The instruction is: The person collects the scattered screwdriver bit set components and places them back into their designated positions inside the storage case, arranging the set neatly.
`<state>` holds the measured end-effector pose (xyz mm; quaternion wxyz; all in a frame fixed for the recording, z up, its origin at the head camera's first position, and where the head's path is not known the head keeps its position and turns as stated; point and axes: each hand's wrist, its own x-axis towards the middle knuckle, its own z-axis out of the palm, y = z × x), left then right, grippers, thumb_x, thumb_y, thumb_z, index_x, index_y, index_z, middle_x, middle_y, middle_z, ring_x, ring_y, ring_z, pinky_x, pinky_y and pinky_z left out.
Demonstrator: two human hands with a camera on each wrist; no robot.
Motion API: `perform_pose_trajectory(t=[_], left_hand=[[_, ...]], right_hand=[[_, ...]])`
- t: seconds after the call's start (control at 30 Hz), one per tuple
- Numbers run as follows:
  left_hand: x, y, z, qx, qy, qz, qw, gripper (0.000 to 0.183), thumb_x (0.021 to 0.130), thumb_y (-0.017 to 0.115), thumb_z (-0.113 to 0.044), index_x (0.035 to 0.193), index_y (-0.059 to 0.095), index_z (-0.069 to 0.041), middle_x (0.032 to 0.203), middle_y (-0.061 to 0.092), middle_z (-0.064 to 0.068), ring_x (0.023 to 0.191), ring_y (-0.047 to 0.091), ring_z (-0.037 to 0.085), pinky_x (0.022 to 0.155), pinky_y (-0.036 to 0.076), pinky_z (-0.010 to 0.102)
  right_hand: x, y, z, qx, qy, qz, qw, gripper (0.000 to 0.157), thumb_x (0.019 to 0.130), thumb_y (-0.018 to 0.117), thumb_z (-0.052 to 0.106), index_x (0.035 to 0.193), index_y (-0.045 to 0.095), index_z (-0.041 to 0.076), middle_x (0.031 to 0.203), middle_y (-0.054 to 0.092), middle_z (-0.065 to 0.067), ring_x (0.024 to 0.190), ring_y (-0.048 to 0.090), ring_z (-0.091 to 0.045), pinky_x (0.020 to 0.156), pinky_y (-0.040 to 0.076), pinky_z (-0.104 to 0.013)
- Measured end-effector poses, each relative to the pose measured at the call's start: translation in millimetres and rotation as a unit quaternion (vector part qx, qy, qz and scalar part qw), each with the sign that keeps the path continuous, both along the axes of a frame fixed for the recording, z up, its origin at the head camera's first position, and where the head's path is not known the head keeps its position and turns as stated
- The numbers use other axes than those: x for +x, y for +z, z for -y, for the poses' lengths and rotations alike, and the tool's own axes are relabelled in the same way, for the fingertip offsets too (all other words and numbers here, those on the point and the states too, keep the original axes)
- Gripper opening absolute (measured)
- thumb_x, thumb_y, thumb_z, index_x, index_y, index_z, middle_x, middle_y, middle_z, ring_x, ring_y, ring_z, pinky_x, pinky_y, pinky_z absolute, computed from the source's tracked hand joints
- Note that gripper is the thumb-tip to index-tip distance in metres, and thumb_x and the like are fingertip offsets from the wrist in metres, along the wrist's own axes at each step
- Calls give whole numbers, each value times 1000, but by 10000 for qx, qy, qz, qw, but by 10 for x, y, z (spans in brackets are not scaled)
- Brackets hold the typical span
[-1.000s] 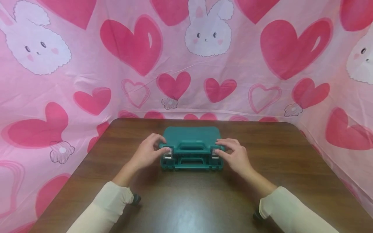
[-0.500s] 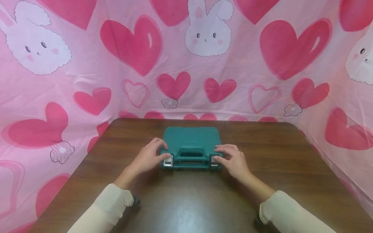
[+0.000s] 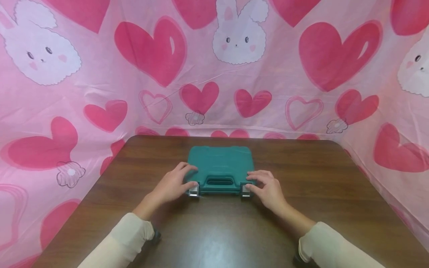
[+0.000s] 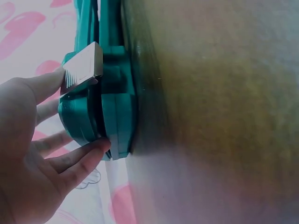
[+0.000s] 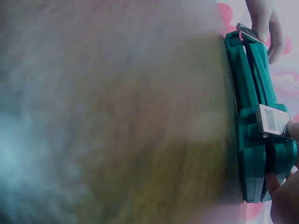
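A teal plastic carrying case [image 3: 221,160] lies on the table, its handle edge facing me. The lid is down, with a narrow gap along the seam in both wrist views. My left hand [image 3: 172,183] grips the left front corner, its thumb on the left metal latch [image 4: 84,67]. In the left wrist view, fingertips [image 4: 102,143] touch the seam at the case's side. At the opposite corner, my right hand [image 3: 269,188] holds the lid, thumb at the right metal latch [image 5: 273,120]. Both latches stick out from the front edge. The contents are hidden.
The brown wooden table [image 3: 221,230] reaches around the case on all sides. Pink cloth [image 3: 234,74] printed with hearts and rabbits hangs behind and at both sides of it.
The lid has come down onto the base, hiding the lower handle. Both hands moved slightly toward me and down with it, keeping hold of the corners.
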<state>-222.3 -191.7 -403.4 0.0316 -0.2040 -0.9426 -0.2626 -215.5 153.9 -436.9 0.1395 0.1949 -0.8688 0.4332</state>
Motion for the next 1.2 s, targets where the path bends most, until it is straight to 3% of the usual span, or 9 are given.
perform_pose_trajectory(t=[0.4,0.9,1.2], left_hand=[[32,-33,-19,-311,-33,-293,9991,55,88,69,-44,137,54,-25,134,50,3,118,55,25,92,48,50],[17,-90,-32,-735,-67,-470,9962,55,89,68,-45,138,54,-23,135,49,4,117,55,26,93,48,49],[19,-48,-4,-614,-51,-71,9981,59,84,73,-46,137,55,-25,138,46,2,122,51,25,96,46,49]], right_hand=[[9,-19,10,117,-103,12,9999,24,81,81,18,104,75,15,118,67,2,114,50,-20,83,50,-44],[-33,-68,-20,462,-19,-387,9982,25,79,82,16,103,76,14,116,68,0,110,53,-22,81,49,-45],[-60,-42,-43,879,282,-484,9946,32,81,81,22,111,73,15,124,64,-4,112,50,-24,84,48,-49]])
